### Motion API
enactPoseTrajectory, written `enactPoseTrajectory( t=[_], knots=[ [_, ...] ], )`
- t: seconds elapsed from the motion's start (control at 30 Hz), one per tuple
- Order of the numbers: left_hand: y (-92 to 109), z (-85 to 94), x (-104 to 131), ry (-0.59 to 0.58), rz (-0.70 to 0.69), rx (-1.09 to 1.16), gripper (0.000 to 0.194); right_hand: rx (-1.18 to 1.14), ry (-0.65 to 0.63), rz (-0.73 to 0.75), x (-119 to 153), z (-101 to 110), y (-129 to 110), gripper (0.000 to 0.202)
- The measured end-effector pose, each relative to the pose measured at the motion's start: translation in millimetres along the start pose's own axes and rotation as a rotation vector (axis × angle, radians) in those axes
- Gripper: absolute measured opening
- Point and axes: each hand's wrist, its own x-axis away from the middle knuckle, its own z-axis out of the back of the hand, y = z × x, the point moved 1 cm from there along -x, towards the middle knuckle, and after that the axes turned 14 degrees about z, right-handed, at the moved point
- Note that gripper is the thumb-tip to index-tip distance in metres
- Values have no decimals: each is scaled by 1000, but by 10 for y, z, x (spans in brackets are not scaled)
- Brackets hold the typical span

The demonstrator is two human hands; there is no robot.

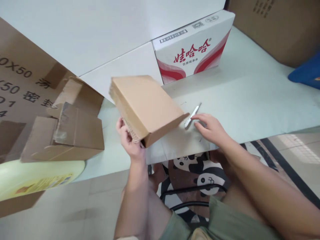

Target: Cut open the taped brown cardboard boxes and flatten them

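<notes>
A small brown cardboard box (pixel 152 103) is tilted above the table, its near end raised off the surface. My left hand (pixel 131 141) grips it at the lower left edge, fingers curled round the torn, ragged side. On the table to its right lies a slim white utility knife (pixel 192 116), its tip pointing away from me. My right hand (pixel 208 128) is beside the knife with thumb and forefinger apart. The forefinger's tip is at the knife's handle; whether it touches, I cannot tell.
An opened cardboard box (pixel 80 130) and a pale yellow bottle (pixel 42 176) are at the left. A white-and-red water carton (pixel 192 53) stands at the back of the pale table (pixel 255 96). A blue object (pixel 306 75) sits at the right, before a large brown carton (pixel 277 30).
</notes>
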Motion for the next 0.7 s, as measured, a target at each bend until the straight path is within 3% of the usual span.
enactPoseTrajectory(
  t=[0.1, 0.2, 0.5, 0.6, 0.7],
  knots=[
    [129, 45, 14, -41, -420, -286, 40, 220, -102, 9, 0, -72, 122, 40],
    [177, 56, 42, -149, -530, -442, 41, 258, -147, 3, 1, -115, 143, 37],
    [189, 11, 133, -185, -544, -568, 40, 265, -105, 8, 10, -158, 99, 24],
    [160, 16, 119, -158, -508, -479, 40, 227, -88, 29, 16, -182, 83, 26],
    [93, 14, 74, -96, -348, -278, 38, 123, -94, 104, 13, -196, 22, 28]
  ],
)
